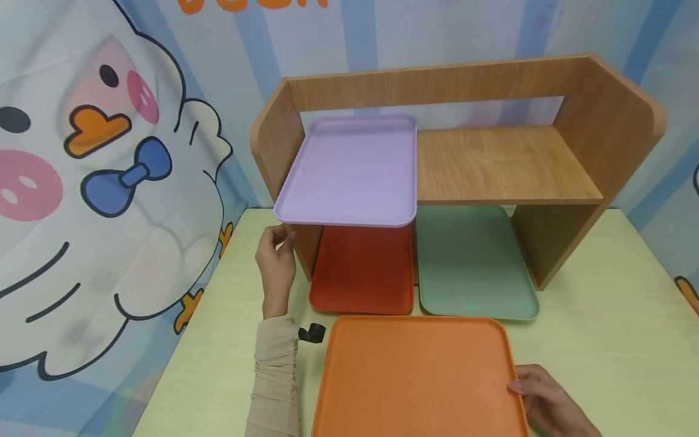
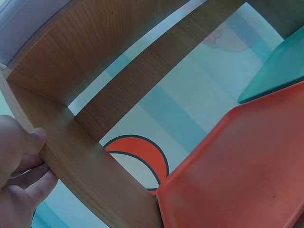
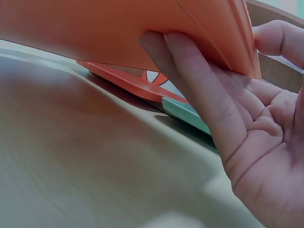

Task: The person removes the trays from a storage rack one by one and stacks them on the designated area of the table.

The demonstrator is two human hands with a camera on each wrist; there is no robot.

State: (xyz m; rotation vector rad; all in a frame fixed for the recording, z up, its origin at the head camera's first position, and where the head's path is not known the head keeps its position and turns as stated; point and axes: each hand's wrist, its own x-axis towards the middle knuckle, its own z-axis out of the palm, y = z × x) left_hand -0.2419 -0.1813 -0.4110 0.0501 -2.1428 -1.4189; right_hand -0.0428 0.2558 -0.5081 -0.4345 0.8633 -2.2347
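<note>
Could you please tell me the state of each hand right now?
Left hand: holding the wooden shelf by its side edge.
Right hand: holding the orange tray by its edge.

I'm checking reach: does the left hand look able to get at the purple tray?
Probably yes: the left hand pinches the shelf just below a corner of the purple tray, with nothing visibly between.

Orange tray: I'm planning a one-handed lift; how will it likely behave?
The orange tray is probably stiff: it looks flat though the right hand holds only one side. It seems light, with no other hand supporting it. Its smooth surface may be slippery.
</note>
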